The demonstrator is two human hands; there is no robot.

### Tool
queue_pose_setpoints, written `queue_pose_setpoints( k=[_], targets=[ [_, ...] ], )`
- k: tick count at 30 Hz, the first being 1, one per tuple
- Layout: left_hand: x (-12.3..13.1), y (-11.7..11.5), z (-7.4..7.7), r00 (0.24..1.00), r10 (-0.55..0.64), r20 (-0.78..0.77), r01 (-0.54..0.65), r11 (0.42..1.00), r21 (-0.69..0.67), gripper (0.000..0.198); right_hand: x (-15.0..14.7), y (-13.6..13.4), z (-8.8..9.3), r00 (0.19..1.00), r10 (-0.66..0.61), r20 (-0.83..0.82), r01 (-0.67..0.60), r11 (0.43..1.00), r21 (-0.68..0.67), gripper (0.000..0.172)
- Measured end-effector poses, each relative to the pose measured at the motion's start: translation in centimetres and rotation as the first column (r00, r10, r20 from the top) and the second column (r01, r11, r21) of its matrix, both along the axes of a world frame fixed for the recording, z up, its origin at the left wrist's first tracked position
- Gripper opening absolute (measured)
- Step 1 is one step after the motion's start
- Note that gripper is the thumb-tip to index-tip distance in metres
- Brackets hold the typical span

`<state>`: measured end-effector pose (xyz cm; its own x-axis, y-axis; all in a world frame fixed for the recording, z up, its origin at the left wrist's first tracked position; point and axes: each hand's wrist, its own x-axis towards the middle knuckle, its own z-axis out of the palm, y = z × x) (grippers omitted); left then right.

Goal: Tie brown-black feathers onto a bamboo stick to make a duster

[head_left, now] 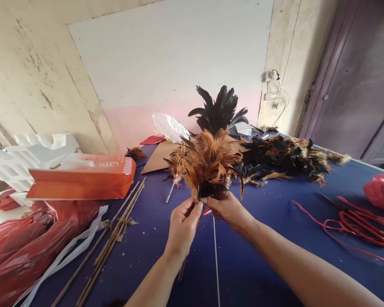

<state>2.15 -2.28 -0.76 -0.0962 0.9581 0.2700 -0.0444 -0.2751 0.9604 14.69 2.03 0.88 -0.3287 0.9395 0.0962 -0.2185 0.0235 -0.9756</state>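
A feather duster (pixel 213 157) with bushy orange-brown feathers and a dark base is held up over the blue table. My left hand (pixel 183 224) is closed, thumb and fingers pinching the duster just under its feathers. From the other side my right hand (pixel 228 209) is closed on the same spot, its thumb touching the binding point. A short bit of pink strip (pixel 207 212) shows between my hands. Below my left wrist, part of a thin stick (pixel 181 270) is visible. What lies inside my fingers is hidden.
Several thin sticks (pixel 110 241) lie left, near an orange bag (pixel 83 177) and red plastic (pixel 64 238). Loose feathers (pixel 284 157) pile at the back right, black feathers (pixel 217 108) stand behind the duster. Red plastic cord (pixel 361 224) lies coiled right. A small feather bundle (pixel 176 170) sits behind.
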Motion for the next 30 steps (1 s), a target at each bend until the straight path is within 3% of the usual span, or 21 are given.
queue_pose_setpoints(
  k=[4,12,21,27,30],
  targets=[
    [-0.2,0.1,-0.1,0.979,0.062,-0.195,-0.042,0.994,0.105,0.021,0.2,-0.1,0.1,1.0,-0.017,0.008,0.017,1.0,-0.023,0.034],
    [0.0,0.0,0.3,0.853,0.264,-0.45,-0.118,0.938,0.326,0.014,0.1,-0.5,0.6,0.999,-0.043,-0.004,0.043,0.998,-0.036,0.036],
    [-0.2,0.4,-0.2,0.754,0.401,-0.521,-0.186,0.89,0.417,0.015,0.0,-0.5,-0.3,0.992,0.116,-0.058,-0.123,0.983,-0.134,0.038],
    [-0.9,1.0,-0.5,0.698,0.444,-0.562,-0.152,0.859,0.49,0.017,0.4,-0.7,0.6,0.968,0.224,0.118,-0.195,0.957,-0.215,0.023],
    [-1.3,1.2,-0.7,0.645,0.485,-0.591,-0.152,0.839,0.523,0.019,0.4,-1.2,1.5,0.95,0.207,0.233,-0.17,0.971,-0.169,0.018]
  ],
)
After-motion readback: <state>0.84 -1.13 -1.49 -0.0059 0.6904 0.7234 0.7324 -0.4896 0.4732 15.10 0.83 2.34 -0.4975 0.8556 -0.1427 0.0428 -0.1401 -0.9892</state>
